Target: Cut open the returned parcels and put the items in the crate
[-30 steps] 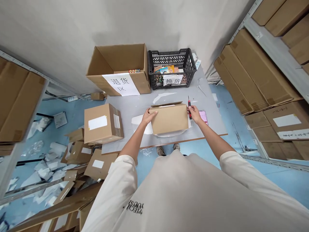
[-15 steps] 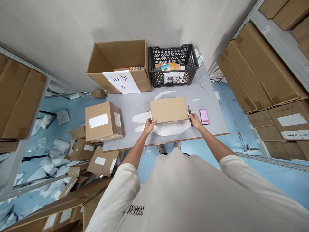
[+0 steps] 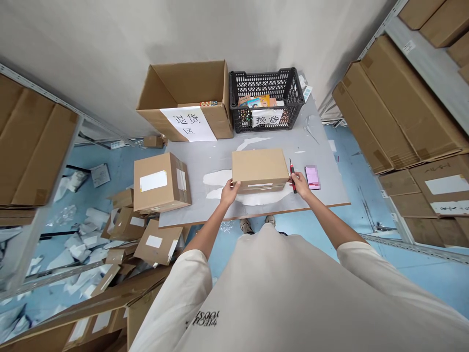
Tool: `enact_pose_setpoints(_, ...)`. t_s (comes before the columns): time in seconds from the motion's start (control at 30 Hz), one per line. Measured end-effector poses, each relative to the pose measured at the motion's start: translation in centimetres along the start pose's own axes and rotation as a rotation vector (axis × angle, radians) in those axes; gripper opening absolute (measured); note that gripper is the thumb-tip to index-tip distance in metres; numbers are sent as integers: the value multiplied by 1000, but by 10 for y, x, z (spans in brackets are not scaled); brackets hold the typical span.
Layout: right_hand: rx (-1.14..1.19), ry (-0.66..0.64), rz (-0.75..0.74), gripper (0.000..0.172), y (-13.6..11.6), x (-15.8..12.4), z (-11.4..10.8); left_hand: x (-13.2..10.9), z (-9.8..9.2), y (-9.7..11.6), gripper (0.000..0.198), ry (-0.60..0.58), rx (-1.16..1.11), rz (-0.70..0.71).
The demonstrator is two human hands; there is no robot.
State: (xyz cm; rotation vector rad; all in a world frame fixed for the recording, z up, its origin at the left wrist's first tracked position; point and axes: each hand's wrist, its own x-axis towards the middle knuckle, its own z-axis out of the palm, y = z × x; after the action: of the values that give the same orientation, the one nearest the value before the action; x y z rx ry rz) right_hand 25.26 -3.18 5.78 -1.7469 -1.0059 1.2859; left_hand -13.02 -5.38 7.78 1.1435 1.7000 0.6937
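A closed brown cardboard box [image 3: 260, 165] is in front of me on the grey table, its front side with a pale strip facing me. My left hand [image 3: 229, 191] grips its lower left front corner, thumb on the front. At the box's right end, my right hand [image 3: 301, 185] is closed round a red-and-black utility knife [image 3: 293, 180], its thin tip pointing away from me. The fingers of that hand also reach the box's right edge; how firmly they touch it is hidden. White paper [image 3: 262, 197] lies under and around the box.
Behind stand a large open carton [image 3: 216, 121] with a paper sign and a black plastic crate [image 3: 262, 124] holding several books. A taped box [image 3: 154, 195] stands left, a phone [image 3: 312, 177] right. Shelves with cartons [image 3: 406, 102] flank the table [image 3: 326, 193]; boxes and paper litter the floor at left.
The box has tilted, so its front side with the pale strip now shows below the top. Both hands keep their places at its ends. The whole view has shifted slightly.
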Motion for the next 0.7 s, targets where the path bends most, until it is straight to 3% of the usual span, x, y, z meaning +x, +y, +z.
enact_pose_setpoints(0.23, -15, -9, -45, 56, -31, -2, -19, -1, -13, 26, 42, 97, 83, 25)
enact_pose_setpoints(0.47, -31, 18, -45, 60, -35, 2, -22, -1, -13, 27, 39, 86, 150, 11)
enact_pose_setpoints(0.7, 104, 32, -155, 58, -42, 24, -8, 8, 2, 34, 63, 123, 160, 267)
